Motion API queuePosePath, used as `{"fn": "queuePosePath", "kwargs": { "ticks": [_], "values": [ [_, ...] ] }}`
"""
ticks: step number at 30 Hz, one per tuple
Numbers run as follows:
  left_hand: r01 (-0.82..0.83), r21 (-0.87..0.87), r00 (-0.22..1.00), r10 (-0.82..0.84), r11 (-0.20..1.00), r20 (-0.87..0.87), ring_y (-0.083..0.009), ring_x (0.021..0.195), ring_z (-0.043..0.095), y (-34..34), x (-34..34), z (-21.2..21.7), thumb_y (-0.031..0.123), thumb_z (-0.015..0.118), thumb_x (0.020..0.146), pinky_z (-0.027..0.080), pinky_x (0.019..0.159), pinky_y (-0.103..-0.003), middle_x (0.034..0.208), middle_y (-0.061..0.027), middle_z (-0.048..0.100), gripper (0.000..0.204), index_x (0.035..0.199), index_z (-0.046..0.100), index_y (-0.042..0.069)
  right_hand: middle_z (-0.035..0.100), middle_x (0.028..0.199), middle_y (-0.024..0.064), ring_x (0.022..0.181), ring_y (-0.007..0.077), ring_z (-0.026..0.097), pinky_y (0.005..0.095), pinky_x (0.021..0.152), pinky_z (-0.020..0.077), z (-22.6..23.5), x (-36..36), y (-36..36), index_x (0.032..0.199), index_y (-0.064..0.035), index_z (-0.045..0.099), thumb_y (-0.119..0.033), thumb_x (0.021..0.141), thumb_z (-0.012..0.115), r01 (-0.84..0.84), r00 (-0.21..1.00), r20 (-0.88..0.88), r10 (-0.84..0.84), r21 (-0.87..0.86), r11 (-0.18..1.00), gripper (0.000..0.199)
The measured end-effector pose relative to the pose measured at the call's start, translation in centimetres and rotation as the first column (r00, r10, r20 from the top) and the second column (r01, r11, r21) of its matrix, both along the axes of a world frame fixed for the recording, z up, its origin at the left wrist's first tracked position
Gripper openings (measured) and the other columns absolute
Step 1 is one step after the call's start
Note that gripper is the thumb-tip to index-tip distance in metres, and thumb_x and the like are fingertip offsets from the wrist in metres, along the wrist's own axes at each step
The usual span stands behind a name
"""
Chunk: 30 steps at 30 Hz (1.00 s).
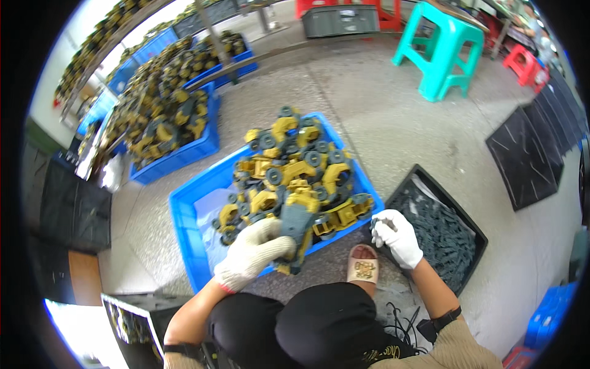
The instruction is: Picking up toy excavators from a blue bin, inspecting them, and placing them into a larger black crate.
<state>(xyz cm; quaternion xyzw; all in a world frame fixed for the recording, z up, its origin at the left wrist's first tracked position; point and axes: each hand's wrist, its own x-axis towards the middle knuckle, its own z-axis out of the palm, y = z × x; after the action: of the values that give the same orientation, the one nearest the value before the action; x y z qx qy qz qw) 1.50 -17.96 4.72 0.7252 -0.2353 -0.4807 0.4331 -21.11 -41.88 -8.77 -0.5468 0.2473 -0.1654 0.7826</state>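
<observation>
My left hand (253,252), in a cream knit glove, grips a grey and yellow toy vehicle (296,229) over the near edge of a blue bin (184,215). The bin holds a heap of several yellow and grey toy vehicles (292,169). My right hand (396,237), in a white glove, reaches into the near left corner of a black tray (476,230) filled with small dark grey parts (439,237). Its fingers pinch a small dark part at the tray's edge.
More blue bins of yellow toys (166,117) stand at the back left. A teal plastic stool (442,52) and red stools (522,61) are at the back right. Black mats (528,154) lie on the concrete floor at the right. My sandalled foot (364,264) rests between bin and tray.
</observation>
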Motion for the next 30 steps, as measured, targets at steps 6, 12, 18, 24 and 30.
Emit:
{"fn": "queuePosePath", "kwargs": {
  "ticks": [6,12,18,24,30],
  "values": [
    [-0.097,-0.157,0.991,0.081,0.983,-0.105,-0.0076,0.081,0.06,1.9,-0.1,-2.1,0.018,0.077,0.087,0.051,0.073,-0.027,0.091,-0.0013,0.067,0.03,0.11,0.067,0.001,0.071,0.095,0.0097,0.083,0.018,0.069,0.0283,0.072,0.0556,6.8,6.0,7.6,0.104,-0.0012,0.071,0.002,0.087,0.073,0.015,0.96,0.214,0.181,-0.683,0.73,0.017],
    [0.158,-0.001,0.845,-0.135,0.987,0.517,-0.0187,0.073,0.06,2.3,-0.1,-0.4,0.022,0.077,0.081,0.046,0.065,-0.036,0.075,-0.0088,0.059,0.025,0.081,0.06,0.004,0.071,0.087,0.0047,0.074,0.0234,0.067,0.0352,0.062,0.0525,7.6,8.5,8.4,0.095,-0.0084,0.075,-0.008,0.071,0.082,0.251,0.898,0.271,0.347,-0.963,0.103,0.025],
    [0.178,-0.109,0.631,-0.028,0.978,0.775,-0.0361,0.082,0.06,2.9,-0.5,-0.5,0.026,0.07,0.073,0.048,0.07,-0.047,0.078,-0.015,0.06,0.024,0.075,0.058,0.005,0.07,0.08,0.0041,0.071,0.0248,0.067,0.0358,0.06,0.0524,8.0,8.4,8.9,0.094,-0.0116,0.076,-0.007,0.069,0.079,0.18,0.914,0.22,0.341,-0.973,0.145,0.026],
    [0.232,-0.101,0.555,-0.046,0.968,0.831,-0.0354,0.082,0.064,2.7,-0.8,0.1,0.021,0.067,0.068,0.051,0.07,-0.047,0.075,-0.0124,0.065,0.016,0.078,0.065,0.009,0.07,0.083,0.0026,0.073,0.0241,0.067,0.0345,0.061,0.0526,7.2,8.3,8.9,0.092,-0.0142,0.076,-0.007,0.069,0.077,0.229,0.897,0.253,0.363,-0.967,0.109,0.024],
    [0.294,-0.123,0.439,-0.019,0.948,0.898,-0.0298,0.086,0.062,2.6,-0.7,0.0,0.037,0.08,0.067,0.048,0.075,-0.044,0.078,-0.0052,0.064,0.031,0.076,0.066,0.011,0.067,0.085,0.0005,0.072,0.0218,0.064,0.0332,0.062,0.0508,8.0,8.2,9.1,0.095,-0.0142,0.072,-0.007,0.072,0.071,0.176,0.925,0.175,0.338,-0.984,0.027,0.024]
  ]
}}
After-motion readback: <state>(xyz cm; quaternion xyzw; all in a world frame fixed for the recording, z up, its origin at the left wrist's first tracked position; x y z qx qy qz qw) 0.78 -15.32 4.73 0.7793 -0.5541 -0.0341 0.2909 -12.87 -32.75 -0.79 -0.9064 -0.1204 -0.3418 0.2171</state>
